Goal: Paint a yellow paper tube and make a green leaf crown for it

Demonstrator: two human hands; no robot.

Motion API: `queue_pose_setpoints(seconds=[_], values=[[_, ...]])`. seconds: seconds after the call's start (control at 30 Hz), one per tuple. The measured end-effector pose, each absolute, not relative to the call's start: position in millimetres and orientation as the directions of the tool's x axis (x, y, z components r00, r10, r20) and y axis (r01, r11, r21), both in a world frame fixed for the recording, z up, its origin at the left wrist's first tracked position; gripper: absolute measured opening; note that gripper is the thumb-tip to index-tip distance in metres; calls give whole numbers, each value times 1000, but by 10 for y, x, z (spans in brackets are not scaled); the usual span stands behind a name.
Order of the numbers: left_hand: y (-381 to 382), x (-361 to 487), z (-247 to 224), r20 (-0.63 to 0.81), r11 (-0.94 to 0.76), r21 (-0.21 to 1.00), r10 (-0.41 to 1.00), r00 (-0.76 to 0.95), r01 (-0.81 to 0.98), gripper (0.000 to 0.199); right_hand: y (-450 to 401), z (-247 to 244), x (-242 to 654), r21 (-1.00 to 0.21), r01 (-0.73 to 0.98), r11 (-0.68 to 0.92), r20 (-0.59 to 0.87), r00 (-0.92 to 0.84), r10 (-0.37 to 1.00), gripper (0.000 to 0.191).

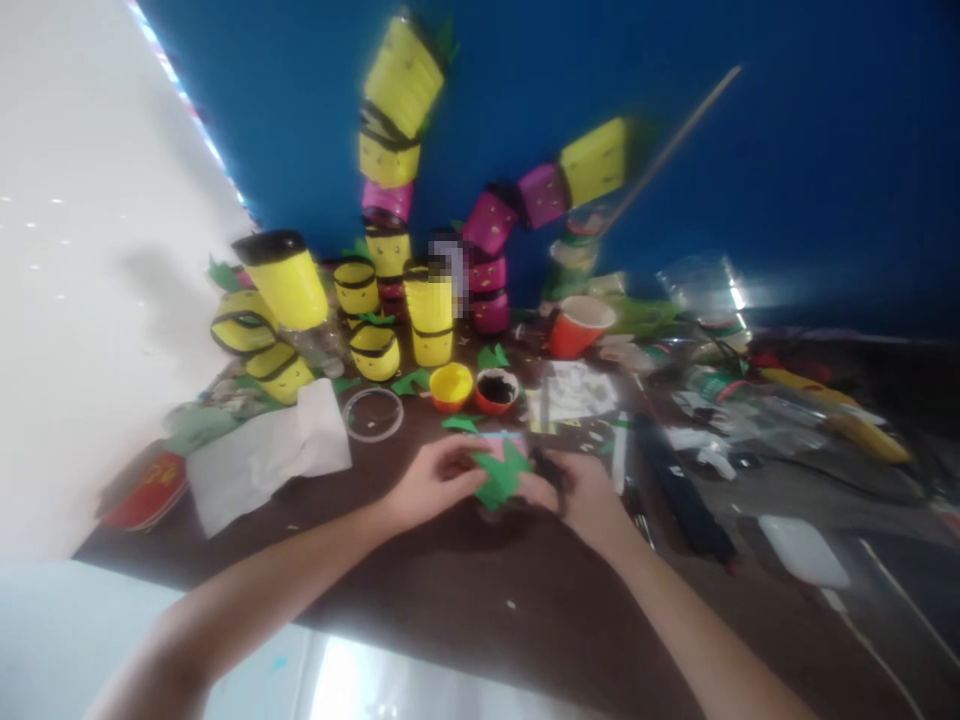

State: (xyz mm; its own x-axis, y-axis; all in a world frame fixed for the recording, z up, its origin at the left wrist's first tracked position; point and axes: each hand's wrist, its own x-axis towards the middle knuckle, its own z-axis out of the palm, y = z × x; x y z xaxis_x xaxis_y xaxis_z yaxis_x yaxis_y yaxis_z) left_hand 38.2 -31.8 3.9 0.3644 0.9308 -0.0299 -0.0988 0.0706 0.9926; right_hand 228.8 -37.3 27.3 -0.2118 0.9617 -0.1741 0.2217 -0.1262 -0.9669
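Observation:
Over the near middle of the dark brown table (420, 590), my left hand (431, 485) pinches a jagged green paper piece (501, 475) between thumb and fingers. My right hand (592, 500) is closed around dark-handled scissors (551, 468), close against the paper's right side. Motion blur and the fingers hide the blades. Just behind the green piece shows a flat pink and blue thing (504, 440), too blurred to name. Beyond my hands stand a small cup of yellow paint (451, 385) and a small cup of black paint (496, 390).
Yellow and magenta segmented plastic stacks (390, 160) rise against the blue wall (525, 80). A red cup (577, 328) stands behind the paints. White paper (255, 470) and a clear ring (373, 415) lie left. Clear bottles (705, 300), a yellow tool (847, 410) and a white charger (802, 550) are right.

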Motion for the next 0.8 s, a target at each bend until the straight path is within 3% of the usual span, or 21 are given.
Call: queue_pose_setpoints(seconds=[0.13,0.23,0.4,0.57,0.8], values=[[-313,385,47,-42,82,992,933,358,-96,29,-411,254,2237,-958,240,-156,-236,-352,906,38],[-302,390,2,-63,115,983,942,329,-140,32,-414,233,2231,-962,224,-154,-218,-295,930,41],[-237,381,-55,-55,83,955,993,106,-284,36,-405,236,2307,-961,239,-139,-189,-198,962,49],[-197,359,-81,9,-32,953,997,-78,-301,26,-430,225,2332,-959,115,-261,-284,-306,909,52],[-204,345,-128,59,-77,961,995,-76,-266,9,-447,235,2306,-946,135,-295,-324,-386,863,50]])
